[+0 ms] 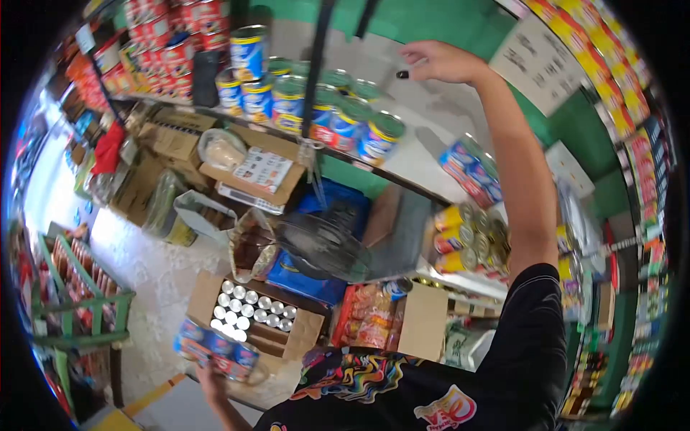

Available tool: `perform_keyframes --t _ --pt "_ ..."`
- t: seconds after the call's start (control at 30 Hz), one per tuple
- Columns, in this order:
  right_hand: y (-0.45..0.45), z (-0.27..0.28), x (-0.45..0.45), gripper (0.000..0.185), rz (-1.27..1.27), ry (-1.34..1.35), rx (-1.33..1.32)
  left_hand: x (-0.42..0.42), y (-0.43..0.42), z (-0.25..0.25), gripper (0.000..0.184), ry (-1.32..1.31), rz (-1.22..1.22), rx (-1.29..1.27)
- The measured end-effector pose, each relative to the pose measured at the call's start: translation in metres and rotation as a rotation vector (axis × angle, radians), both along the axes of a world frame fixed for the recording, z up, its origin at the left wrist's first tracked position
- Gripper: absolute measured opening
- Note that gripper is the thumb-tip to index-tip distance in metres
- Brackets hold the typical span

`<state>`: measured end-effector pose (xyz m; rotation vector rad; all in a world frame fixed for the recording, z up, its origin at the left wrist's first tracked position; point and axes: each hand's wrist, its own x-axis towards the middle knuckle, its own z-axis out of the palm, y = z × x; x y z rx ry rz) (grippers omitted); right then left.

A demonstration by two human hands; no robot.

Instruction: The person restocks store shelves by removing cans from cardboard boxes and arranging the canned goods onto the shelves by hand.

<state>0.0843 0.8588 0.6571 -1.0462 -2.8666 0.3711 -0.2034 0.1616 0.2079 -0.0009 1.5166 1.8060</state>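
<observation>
A wrapped pack of blue-and-red cans (pixel 215 350) is held low on the left in my left hand (pixel 208 375), its fingers closed on the pack's near side. Just beyond it stands an open cardboard box (pixel 305 332) with several silver-topped cans (pixel 248 305) inside. My right hand (pixel 438 61) reaches over the upper shelf (pixel 410 161), fingers apart and nothing visibly held. A small black spot shows at one fingertip. Left of that hand, blue-and-yellow cans (pixel 381 136) stand in rows, some stacked. Another wrapped can pack (pixel 471 169) sits on the shelf below my right forearm.
A dark fan (pixel 323 244) stands beside a blue container (pixel 305 276) under the shelf. Red cans (pixel 172 61) are stacked at the far left. Yellow cans (pixel 456 237) lie on a lower shelf. A green rack (pixel 79 316) stands left, and a black post (pixel 316 68) crosses the shelf front.
</observation>
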Motion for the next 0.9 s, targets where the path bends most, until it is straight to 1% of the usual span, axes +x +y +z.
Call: perform_keyframes --t 0.03,0.07,0.1,0.13,0.17,0.23,0.3,0.37,0.4,0.47,0.57,0.63,0.67,0.7,0.73,0.8,0.83,0.9 --pt "-0.014 0.008 0.021 0.067 0.042 -0.125 -0.002 -0.025 0.02 0.01 0.045 0.004 -0.077 0.138" --pt "-0.032 0.012 0.039 0.068 0.002 -0.115 -0.059 -0.04 0.046 0.033 0.049 0.057 -0.082 0.178" --pt "-0.05 0.016 0.051 0.07 -0.029 -0.097 -0.11 -0.066 0.062 0.035 0.054 0.204 -0.186 0.341" --pt "-0.063 0.019 0.064 0.071 -0.058 -0.077 -0.158 -0.065 0.097 0.062 0.06 0.241 -0.179 0.413" --pt "-0.057 0.011 0.082 0.077 -0.039 -0.121 -0.188 -0.064 0.132 0.088 0.066 0.276 -0.174 0.488" --pt "-0.059 -0.012 0.112 0.08 -0.191 -0.352 -0.032 -0.047 0.185 0.126 0.067 0.181 -0.175 0.56" --pt "-0.049 -0.055 0.16 0.06 -0.357 -0.416 0.123 -0.003 0.235 0.175 0.066 0.047 -0.082 0.587" --pt "-0.029 -0.1 0.203 0.051 -0.493 -0.483 0.095 0.066 0.265 0.191 0.059 0.131 0.028 0.703" --pt "-0.026 -0.115 0.217 0.055 -0.45 -0.479 0.075 0.1 0.28 0.2 0.058 0.174 0.081 0.761" --pt "-0.024 -0.126 0.242 0.065 -0.369 -0.475 0.049 0.133 0.307 0.238 0.055 -0.206 0.022 0.706" --pt "-0.024 -0.132 0.265 0.058 -0.413 -0.472 0.131 0.169 0.313 0.248 0.05 -0.288 -0.171 0.848" --pt "-0.02 -0.142 0.286 0.043 -0.507 -0.509 0.075 0.176 0.316 0.241 0.053 -0.186 -0.082 0.71" --pt "-0.018 -0.147 0.296 0.037 -0.487 -0.532 0.115 0.176 0.316 0.238 0.055 -0.129 -0.023 0.644" --pt "-0.017 -0.151 0.306 0.032 -0.468 -0.554 0.155 0.182 0.315 0.239 0.049 -0.096 -0.005 0.655" --pt "-0.021 -0.153 0.319 0.029 -0.398 -0.578 0.258 0.188 0.315 0.244 0.049 -0.074 0.018 0.613" --pt "-0.033 -0.154 0.333 0.033 -0.539 -0.461 0.278 0.196 0.319 0.255 0.05 -0.037 0.066 0.537" --pt "-0.041 -0.144 0.323 0.038 -0.553 -0.557 0.244 0.193 0.324 0.246 0.043 -0.018 0.068 0.637" --pt "-0.057 -0.101 0.289 0.055 -0.57 -0.743 0.193 0.201 0.33 0.255 0.035 -0.033 0.004 0.66"
